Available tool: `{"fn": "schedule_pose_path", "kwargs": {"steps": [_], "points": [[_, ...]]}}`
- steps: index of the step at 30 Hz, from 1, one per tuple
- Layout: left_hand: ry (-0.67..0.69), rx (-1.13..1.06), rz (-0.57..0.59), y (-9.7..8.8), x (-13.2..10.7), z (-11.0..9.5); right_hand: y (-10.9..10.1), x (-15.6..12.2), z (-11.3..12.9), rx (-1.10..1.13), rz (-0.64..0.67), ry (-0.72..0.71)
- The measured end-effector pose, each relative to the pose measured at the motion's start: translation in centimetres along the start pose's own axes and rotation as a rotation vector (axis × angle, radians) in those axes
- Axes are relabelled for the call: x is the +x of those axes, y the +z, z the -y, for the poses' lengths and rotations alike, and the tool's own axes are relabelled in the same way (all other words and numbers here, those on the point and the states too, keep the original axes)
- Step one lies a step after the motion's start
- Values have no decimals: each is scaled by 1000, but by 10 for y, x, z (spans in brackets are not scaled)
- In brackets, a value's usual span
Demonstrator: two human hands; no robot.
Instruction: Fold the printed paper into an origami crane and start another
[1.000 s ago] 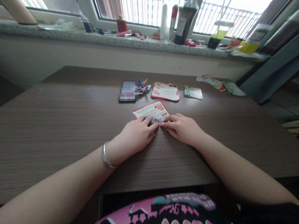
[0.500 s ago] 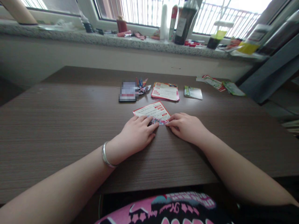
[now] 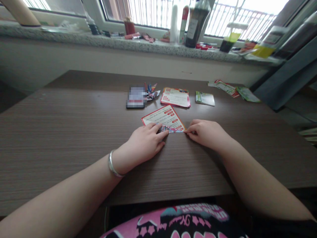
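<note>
Red-edged paper (image 3: 164,115) lay folded along its near edge, otherwise unfolded; the left hand (image 3: 145,139) pressed it, loosely spread; the right hand (image 3: 209,131) apparently pinched a corner.

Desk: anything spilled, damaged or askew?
No spill or damage visible. Askew: the leaflets at back right overlap at mixed angles, and the stack has uneven edges. The sheet under the left hand sits slantwise, near edge folded over.
</note>
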State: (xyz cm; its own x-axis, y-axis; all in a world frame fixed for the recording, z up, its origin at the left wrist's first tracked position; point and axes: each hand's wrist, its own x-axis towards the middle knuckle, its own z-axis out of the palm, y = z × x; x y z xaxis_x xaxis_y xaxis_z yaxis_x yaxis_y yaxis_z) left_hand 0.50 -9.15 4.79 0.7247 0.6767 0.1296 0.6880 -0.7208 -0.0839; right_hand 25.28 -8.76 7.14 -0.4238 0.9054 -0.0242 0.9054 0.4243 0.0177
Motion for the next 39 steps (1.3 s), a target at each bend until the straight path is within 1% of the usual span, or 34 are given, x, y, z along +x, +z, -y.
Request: {"fn": "schedule_pose_path", "kwargs": {"steps": [9, 12, 15, 17, 19, 22, 24, 28, 30, 32, 33, 35, 39], "points": [[-1, -18, -2, -1, 0, 1, 1, 2, -15, 22, 0, -20], [7, -25, -13, -1, -1, 1, 5, 4, -16, 34, -65, -4], [8, -28, -25, 0, -1, 2, 15, 8, -14, 132, -190, 24], [12, -36, -36, 0, 0, 3, 21, 11, -11, 195, -270, -36], [16, -62, -42, 0, 0, 4, 27, 13, -6, 231, -290, -139], [5, -128, -41, 0, 2, 7, 31, 14, 0, 246, -277, -225], [-43, -185, -77, 2, 4, 9, 32, 15, 1, 244, -255, -240], [-225, -366, -211, 6, 7, 15, 32, 14, 0, 241, -233, -228], [-316, -500, -219, 7, 8, 19, 31, 13, 1, 229, -223, -208], [-358, -619, -181, 8, 9, 24, 30, 12, 2, 212, -218, -177], [-344, -660, -152, 9, 10, 26, 30, 12, 2, 206, -219, -162], [-255, -698, -107, 9, 10, 29, 30, 12, 3, 204, -220, -159], [-57, -673, -107, 8, 10, 32, 30, 12, 3, 236, -226, -234]]}}
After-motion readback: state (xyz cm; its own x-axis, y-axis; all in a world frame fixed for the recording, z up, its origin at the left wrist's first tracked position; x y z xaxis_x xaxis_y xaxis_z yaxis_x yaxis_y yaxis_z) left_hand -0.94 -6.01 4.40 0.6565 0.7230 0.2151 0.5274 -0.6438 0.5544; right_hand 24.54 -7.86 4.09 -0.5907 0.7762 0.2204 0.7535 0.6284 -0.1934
